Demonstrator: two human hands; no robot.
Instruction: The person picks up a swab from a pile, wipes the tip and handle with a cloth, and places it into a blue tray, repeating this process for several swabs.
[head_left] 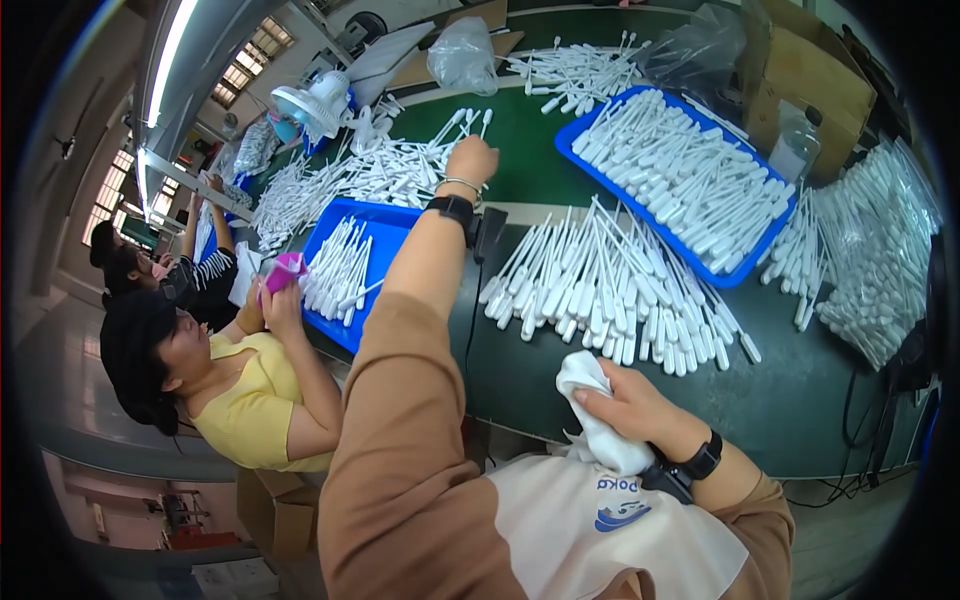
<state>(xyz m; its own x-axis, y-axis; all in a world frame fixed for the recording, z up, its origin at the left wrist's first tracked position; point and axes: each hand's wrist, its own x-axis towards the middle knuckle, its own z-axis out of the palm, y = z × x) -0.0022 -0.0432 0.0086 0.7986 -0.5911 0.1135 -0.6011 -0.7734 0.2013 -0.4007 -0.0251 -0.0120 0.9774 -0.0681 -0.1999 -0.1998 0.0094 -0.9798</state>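
My left hand [470, 162] reaches to the far side of the bench, beside a loose pile of white plastic droppers [395, 172]. Its fingers are closed, and a few dropper bulbs [486, 122] stick out just beyond them. Close to my body, my right hand [632, 402] grips a bunched white cloth [597, 425], thumb on top. In front of that hand lies a fanned heap of droppers [610, 290], bulbs toward me. Behind the heap, a blue tray [722, 272] is filled with more droppers.
Left of my arm, a second blue tray [385, 240] holds droppers. A person in yellow [255, 385] handles a pink cloth [284, 270] there. On the right are a bagged heap of droppers [875, 260], a clear bottle [797, 148] and a cardboard box [810, 75]. A fan [315, 105] stands far left.
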